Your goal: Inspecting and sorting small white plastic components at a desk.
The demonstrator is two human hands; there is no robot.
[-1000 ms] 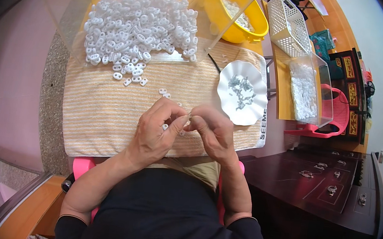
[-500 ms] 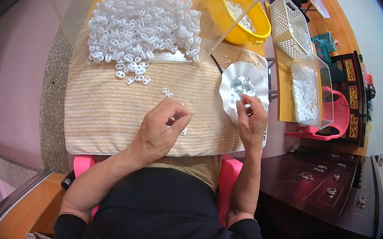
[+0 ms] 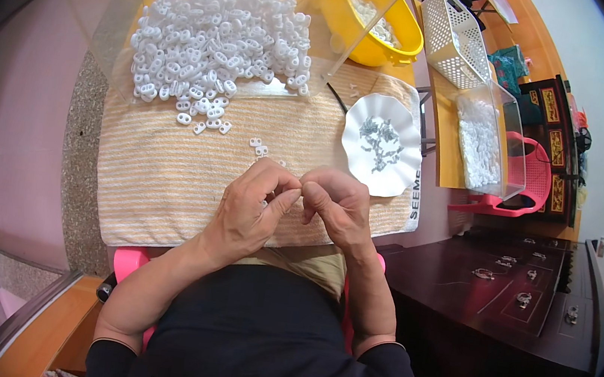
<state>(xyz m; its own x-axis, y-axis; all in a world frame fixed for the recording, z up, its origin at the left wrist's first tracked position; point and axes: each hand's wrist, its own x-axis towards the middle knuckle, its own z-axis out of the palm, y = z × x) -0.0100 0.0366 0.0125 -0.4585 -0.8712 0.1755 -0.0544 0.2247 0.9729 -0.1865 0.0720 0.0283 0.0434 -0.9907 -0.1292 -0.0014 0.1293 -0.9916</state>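
Above the near part of a striped towel [image 3: 151,192], my left hand [image 3: 251,201] and my right hand [image 3: 341,205] meet at the fingertips. Both are closed in a pinch, and whatever they hold is hidden or too small to name. A bit of white shows between the left fingers. Just beyond that hand lie a few small white two-holed plastic pieces [image 3: 255,143]. To the right, a white wavy-rimmed plate [image 3: 391,184] carries many tiny grey pieces [image 3: 380,144]. A large heap of white two-holed pieces [image 3: 218,42] spills from a clear plastic box at the far left.
Behind the plate stands a yellow basin [image 3: 379,51] with white pieces inside. Farther right are a white perforated basket [image 3: 449,37], a clear box of white pieces [image 3: 479,146] and a pink chair [image 3: 537,176]. A dark wooden cabinet [image 3: 471,285] stands at my right.
My right hand has come from the plate leftward and nearer, and now meets my left hand. The left hand stays in nearly the same place, still pinched.
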